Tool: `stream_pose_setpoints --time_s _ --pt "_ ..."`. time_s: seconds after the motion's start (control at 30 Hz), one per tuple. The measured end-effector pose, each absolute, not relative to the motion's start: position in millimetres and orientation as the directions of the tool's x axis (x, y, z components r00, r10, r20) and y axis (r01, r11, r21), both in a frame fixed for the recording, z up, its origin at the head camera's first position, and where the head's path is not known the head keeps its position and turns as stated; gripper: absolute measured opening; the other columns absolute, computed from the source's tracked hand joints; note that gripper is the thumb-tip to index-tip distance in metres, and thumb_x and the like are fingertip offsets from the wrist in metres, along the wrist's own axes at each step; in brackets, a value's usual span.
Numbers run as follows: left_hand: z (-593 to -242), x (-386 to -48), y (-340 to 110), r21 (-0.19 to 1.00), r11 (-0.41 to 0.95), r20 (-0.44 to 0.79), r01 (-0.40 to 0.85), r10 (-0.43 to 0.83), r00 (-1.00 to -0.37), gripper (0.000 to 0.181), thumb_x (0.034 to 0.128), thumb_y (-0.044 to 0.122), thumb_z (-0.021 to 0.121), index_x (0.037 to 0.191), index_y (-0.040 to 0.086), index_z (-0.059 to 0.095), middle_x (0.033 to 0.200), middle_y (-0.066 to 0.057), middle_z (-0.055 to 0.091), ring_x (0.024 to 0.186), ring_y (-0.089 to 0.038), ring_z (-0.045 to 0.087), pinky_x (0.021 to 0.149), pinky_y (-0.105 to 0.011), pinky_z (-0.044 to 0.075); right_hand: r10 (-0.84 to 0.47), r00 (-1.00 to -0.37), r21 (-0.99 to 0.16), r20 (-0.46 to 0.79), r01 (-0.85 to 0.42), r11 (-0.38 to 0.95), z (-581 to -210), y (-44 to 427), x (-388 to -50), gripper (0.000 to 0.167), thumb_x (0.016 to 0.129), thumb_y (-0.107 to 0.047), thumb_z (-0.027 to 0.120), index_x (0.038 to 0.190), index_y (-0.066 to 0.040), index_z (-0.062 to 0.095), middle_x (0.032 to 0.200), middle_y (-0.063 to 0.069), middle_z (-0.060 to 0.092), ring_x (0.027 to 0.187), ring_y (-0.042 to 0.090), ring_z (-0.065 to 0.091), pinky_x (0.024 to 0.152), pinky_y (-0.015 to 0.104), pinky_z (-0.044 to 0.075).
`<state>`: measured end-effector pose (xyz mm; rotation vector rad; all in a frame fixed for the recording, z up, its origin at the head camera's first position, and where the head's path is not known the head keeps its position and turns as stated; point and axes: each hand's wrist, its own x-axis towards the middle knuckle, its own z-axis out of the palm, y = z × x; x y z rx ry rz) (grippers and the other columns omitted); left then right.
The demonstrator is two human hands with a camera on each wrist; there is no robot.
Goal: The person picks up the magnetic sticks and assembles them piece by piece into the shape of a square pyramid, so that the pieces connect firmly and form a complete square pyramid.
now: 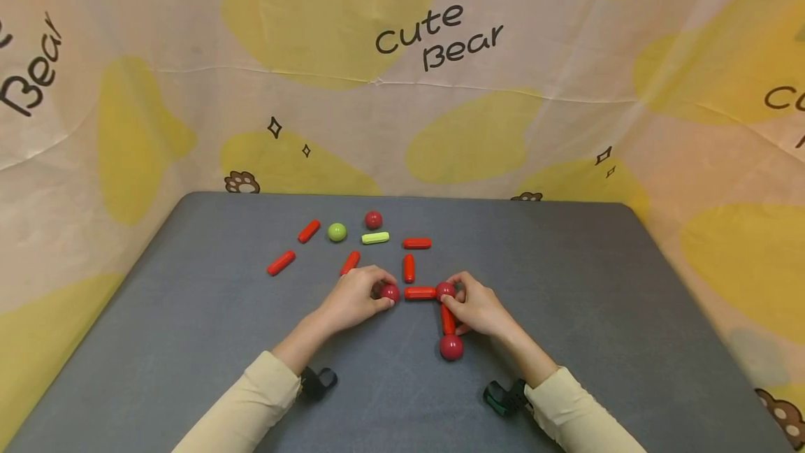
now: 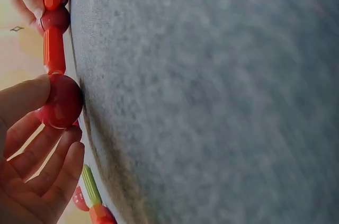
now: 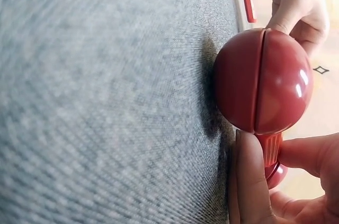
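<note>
My left hand (image 1: 357,299) pinches a dark red ball (image 1: 390,293) between thumb and fingers, low over the grey table. A narrow gap in the head view parts this ball from the free end of a red rod (image 1: 420,293). That rod's other end meets a second red ball (image 1: 445,291), which my right hand (image 1: 478,307) grips at the corner. From there another red rod (image 1: 448,320) runs toward me to a third red ball (image 1: 451,347). In the right wrist view this near ball (image 3: 263,81) looms large, with right fingers (image 3: 251,176) beside the rod behind it.
Beyond the hands lie several loose red rods (image 1: 281,263), a light green rod (image 1: 375,238), a green ball (image 1: 337,232) and another red ball (image 1: 374,219). The grey table (image 1: 566,285) ends at a printed cloth (image 1: 472,131). Black straps (image 1: 317,383) hang at both wrists.
</note>
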<state>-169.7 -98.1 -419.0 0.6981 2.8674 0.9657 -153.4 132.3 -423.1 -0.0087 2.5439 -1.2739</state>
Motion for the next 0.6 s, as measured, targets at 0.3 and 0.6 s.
stream_pose_setpoints --time_s 0.3,0.6 --pt "-420.0 -169.5 -92.5 0.591 0.691 0.107 0.416 0.444 -0.89 0.024 0.0747 0.013 0.075 0.098 0.011 0.068 0.09 0.003 0.064 0.075 -0.008 0.059 0.069 -0.027 0.048 -0.133 -0.957 -0.785 -0.259 0.128 0.606 -423.1 131.0 -153.4 0.03 0.088 -0.015 0.061 0.114 -0.005 0.049 0.067 0.006 0.054 0.043 0.014 0.056 0.043 0.03 0.05" --pt "-420.1 -168.4 -90.1 0.591 0.676 0.115 0.44 0.47 -0.875 0.025 0.075 0.013 0.074 0.099 0.009 0.068 0.09 0.002 0.064 0.076 -0.009 0.061 0.068 -0.026 0.048 -0.157 -0.975 -0.664 -0.157 -0.014 0.748 -419.6 137.8 -153.9 0.031 0.084 -0.023 0.066 0.109 -0.008 0.056 0.071 0.002 0.056 0.052 0.013 0.054 0.051 0.028 0.045"
